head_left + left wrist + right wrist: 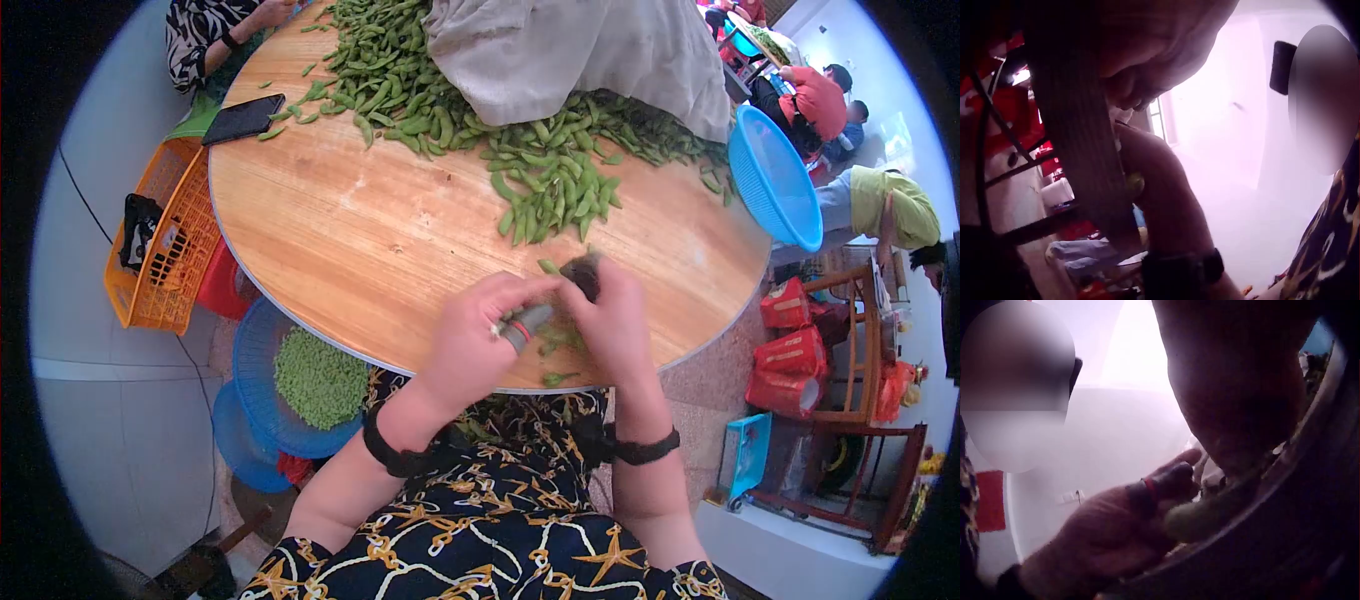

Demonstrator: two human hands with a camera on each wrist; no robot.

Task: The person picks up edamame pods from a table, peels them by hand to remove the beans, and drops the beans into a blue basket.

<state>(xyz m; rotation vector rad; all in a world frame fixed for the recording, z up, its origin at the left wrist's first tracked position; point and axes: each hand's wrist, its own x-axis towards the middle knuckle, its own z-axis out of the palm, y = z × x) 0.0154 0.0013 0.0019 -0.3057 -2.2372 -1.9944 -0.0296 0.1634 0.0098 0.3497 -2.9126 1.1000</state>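
Note:
Both hands meet close over the near edge of the round wooden table [330,220]. My left hand [480,325], with a grey cover and red band on a finger, holds its curled fingers against the right hand's. My right hand [615,315] pinches a green bean pod [548,267] between the two hands; the pod [1207,515] also shows in the right wrist view. A dark cover [580,275] is at the right fingertips. Small pale bits show in the left hand. Loose green scraps [560,379] lie below the hands.
A heap of pods [560,190] spreads beyond the hands, partly under a grey cloth [570,60]. Shelled beans [318,375] fill a blue basket [255,345] at lower left. A phone [243,119] lies at the table's left edge. A blue basin [775,180] leans at the right edge.

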